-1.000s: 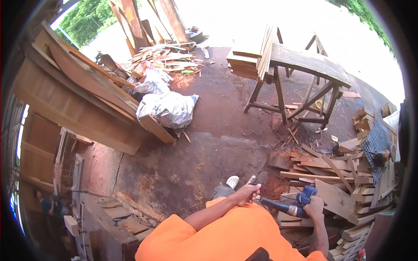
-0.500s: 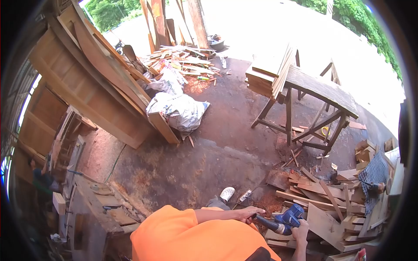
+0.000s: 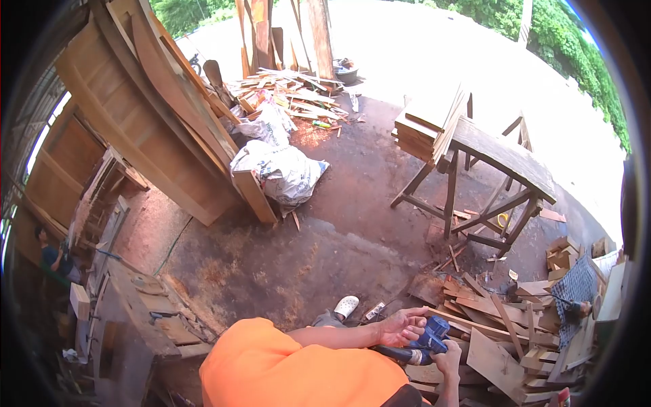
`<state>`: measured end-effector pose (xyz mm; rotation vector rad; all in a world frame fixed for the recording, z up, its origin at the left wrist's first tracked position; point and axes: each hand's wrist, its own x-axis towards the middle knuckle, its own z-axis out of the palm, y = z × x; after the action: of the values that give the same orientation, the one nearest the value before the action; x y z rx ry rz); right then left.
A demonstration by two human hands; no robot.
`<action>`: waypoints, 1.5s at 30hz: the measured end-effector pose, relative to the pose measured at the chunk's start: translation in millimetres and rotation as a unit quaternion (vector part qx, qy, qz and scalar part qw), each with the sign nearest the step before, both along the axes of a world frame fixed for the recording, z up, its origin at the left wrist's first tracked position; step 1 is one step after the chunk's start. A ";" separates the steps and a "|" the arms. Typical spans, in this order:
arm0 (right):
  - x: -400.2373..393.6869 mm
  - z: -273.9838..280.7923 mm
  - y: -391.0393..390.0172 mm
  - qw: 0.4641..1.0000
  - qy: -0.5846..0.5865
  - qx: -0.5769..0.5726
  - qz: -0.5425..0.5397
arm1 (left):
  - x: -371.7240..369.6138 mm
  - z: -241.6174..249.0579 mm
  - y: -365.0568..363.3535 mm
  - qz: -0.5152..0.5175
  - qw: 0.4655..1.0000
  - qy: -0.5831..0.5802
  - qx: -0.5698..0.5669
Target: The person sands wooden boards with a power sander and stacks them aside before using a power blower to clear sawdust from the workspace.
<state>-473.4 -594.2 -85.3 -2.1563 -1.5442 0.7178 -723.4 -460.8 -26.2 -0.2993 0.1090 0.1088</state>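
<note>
My right hand [image 3: 447, 359] is closed around the handle of a blue handheld blower [image 3: 432, 334] with a black tube [image 3: 395, 353], held low in front of me. Just above the tube is my left hand [image 3: 401, 327], palm turned up and fingers partly stretched out beside the blue body. Wood offcuts [image 3: 498, 359] lie in a heap beyond and to the right of the tool. My orange shirt [image 3: 305, 366] fills the bottom of the view. Past my left forearm shows a white clog [image 3: 347, 306] on my foot.
A trestle table [image 3: 505, 154] carries stacked boards [image 3: 422, 133]. White sacks [image 3: 288, 173] sit against leaning wooden panels [image 3: 149, 129]. At left stands a wooden workbench [image 3: 139, 312]; another person [image 3: 53, 256] is beyond it. A power strip [image 3: 374, 311] lies near my foot.
My left hand has let go of the black tube's end and opened, moving right toward the blue body. The blower and my right hand have shifted slightly left in view.
</note>
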 end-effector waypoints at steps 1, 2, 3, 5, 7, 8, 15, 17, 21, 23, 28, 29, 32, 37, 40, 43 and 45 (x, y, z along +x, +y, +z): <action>-5.5 1.7 3.1 1.000 0.010 -0.004 0.000 | -2.3 -0.4 2.0 0.010 0.999 -0.039 0.006; -10.8 -0.4 4.3 1.000 0.020 -0.005 -0.002 | -6.2 0.6 1.3 0.007 0.999 -0.045 0.008; -9.7 -5.3 3.8 1.000 0.023 -0.010 -0.005 | -11.1 2.8 1.3 0.006 0.999 -0.053 0.012; -3.9 -11.1 -1.5 0.997 0.049 -0.034 -0.050 | -25.0 2.1 -1.0 0.004 0.999 -0.043 0.030; 8.7 -17.2 -8.0 0.999 0.011 -0.033 -0.034 | -46.2 -19.0 -3.6 -0.038 0.996 0.002 0.077; 10.6 -5.4 -9.5 0.999 -0.040 -0.023 0.002 | -57.2 -34.7 -4.9 -0.060 0.993 0.027 0.099; 53.3 28.0 2.7 0.993 -0.030 -0.068 0.096 | -22.4 -63.0 10.2 -0.054 0.698 0.322 0.638; 45.8 59.5 39.8 0.983 -0.025 -0.105 0.150 | 29.7 -41.6 15.6 -0.011 0.665 0.242 0.706; 12.6 83.5 100.1 0.966 -0.075 -0.142 0.204 | 124.9 -92.0 29.1 -0.049 0.783 0.179 0.594; -11.4 90.4 111.7 0.969 -0.103 -0.098 0.202 | 114.4 -67.1 44.4 -0.063 0.836 0.158 0.521; -54.0 64.1 84.6 0.981 -0.021 0.190 0.028 | 66.1 -78.8 77.1 -0.055 0.877 0.324 0.350; -60.8 55.5 71.3 0.985 -0.007 0.173 -0.009 | 46.9 -85.0 82.8 -0.021 0.897 0.366 0.246; -82.8 19.3 16.1 0.996 0.029 0.061 -0.050 | -29.5 -147.9 87.3 0.149 0.905 0.390 0.084; -123.6 -23.8 -26.7 0.971 0.138 -0.167 0.100 | -143.7 -134.8 51.7 0.402 0.785 0.463 -0.083; -132.4 7.6 7.0 0.973 -0.036 -0.073 0.214 | -198.9 -141.9 42.9 0.433 0.771 0.467 -0.003; -136.8 -28.0 42.0 0.920 -0.169 -0.101 0.338 | -225.7 -143.6 33.2 0.499 0.695 0.516 0.044; -143.8 -45.5 68.3 0.857 -0.254 -0.184 0.410 | -221.6 -87.6 22.0 0.545 0.641 0.537 0.069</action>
<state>-617.2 -525.9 -130.9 -1.9624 -2.9012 0.7552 -945.0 -438.8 -113.8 -0.0654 1.1187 1.5299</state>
